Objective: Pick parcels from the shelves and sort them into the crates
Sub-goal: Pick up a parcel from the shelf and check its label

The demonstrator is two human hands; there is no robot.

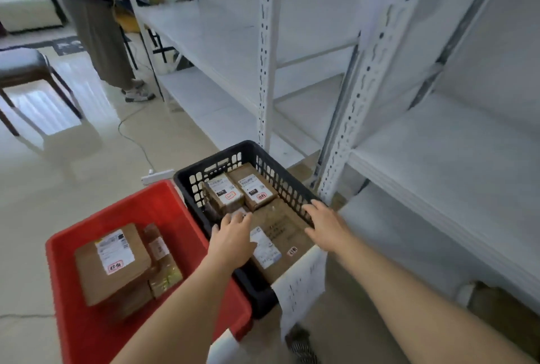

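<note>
A black slatted crate [187, 181] stands on the floor beside a red crate [87, 331]. A large flat brown parcel [280, 235] with a white label lies in the black crate, in front of two small labelled boxes [223, 192] [252, 185]. My left hand [233, 239] rests on the parcel's left side with fingers spread. My right hand [324, 225] touches its right edge by the crate wall, fingers nearly straight. In the red crate a labelled brown parcel [112, 261] lies on top of other boxes.
White metal shelving [267, 51] rises on the right, its boards bare. A paper sheet [301, 284] hangs off the black crate's near end. Another person [96, 27] stands at the far shelves. A chair [26, 71] and a power strip [156, 175] with cable are at left.
</note>
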